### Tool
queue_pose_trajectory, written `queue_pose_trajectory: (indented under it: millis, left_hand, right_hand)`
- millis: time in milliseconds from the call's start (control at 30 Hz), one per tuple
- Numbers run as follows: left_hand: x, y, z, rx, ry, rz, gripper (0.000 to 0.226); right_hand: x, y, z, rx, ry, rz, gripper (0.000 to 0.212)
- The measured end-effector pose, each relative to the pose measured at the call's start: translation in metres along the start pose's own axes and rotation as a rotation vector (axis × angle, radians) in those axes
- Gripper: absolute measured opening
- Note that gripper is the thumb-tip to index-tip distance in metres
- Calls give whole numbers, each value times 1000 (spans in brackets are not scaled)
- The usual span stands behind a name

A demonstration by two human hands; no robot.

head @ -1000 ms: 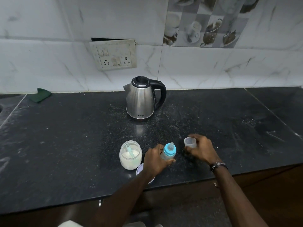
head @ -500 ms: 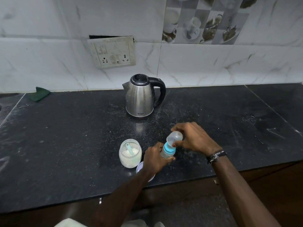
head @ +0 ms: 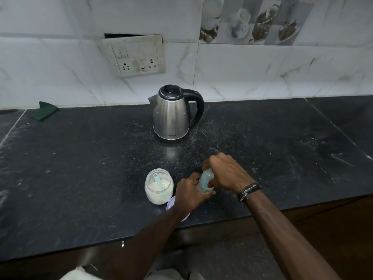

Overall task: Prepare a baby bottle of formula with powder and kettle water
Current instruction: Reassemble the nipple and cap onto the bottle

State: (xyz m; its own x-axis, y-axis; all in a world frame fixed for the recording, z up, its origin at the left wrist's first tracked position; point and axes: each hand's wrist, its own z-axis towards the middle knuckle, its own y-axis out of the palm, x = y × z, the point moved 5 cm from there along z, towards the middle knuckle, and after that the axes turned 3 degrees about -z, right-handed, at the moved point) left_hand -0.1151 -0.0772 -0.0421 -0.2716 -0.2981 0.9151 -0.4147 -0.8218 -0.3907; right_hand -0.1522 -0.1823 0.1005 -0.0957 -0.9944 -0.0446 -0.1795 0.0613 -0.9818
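Take the kettle [head: 173,115] as your landmark: the baby bottle [head: 204,181] stands on the black speckled tabletop [head: 80,168] well in front of it and slightly to its right, caught between both of your hands. Going left to right, a folded green cloth [head: 43,110] lies far to the kettle's left against the wall, and a grubby white switch plate [head: 134,55] hangs on the marble-look tiles above and to its left. In front of the kettle and a little left sits the open glass powder jar [head: 159,186], round and clear, with white powder and a pale teal scoop [head: 158,181] leaning inside. Just right of the jar, your left hand [head: 190,191] has its grip curled round the lower body of the bottle, and it covers most of a pale round lid [head: 171,204] lying flat on the tabletop under your wrist. Your right hand [head: 227,171] closes its grip over the bottle's top from above, so the teat and collar are hidden and only a translucent, bluish stretch of the bottle shows between your fingers; whether a cap sits there you cannot tell. A dark braided band [head: 249,190] circles your right wrist. The kettle itself is brushed steel, with a black lid and a black loop handle on its right side.
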Motion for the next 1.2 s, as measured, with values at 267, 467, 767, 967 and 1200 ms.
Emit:
queue_pose_trajectory:
  millis: [267, 467, 767, 967, 1200]
  left_hand:
    - [0, 1, -1, 22, 1, 7, 60]
    - [-3, 3, -2, 48, 1, 44, 56]
    - [0, 2, -4, -35, -94, 23, 61]
    - [17, -6, -1, -136, -110, 2, 81]
    - [67, -23, 1, -374, -14, 148, 118]
  right_hand:
    - [-1, 0, 5, -28, -39, -26, 42]
    - [0, 6, 1, -14, -61, 25, 44]
    - [8, 6, -5, 47, -41, 172, 37]
    - [23, 24, -14, 127, -22, 357, 51]
    - [29, 54, -21, 169, 39, 525, 72]
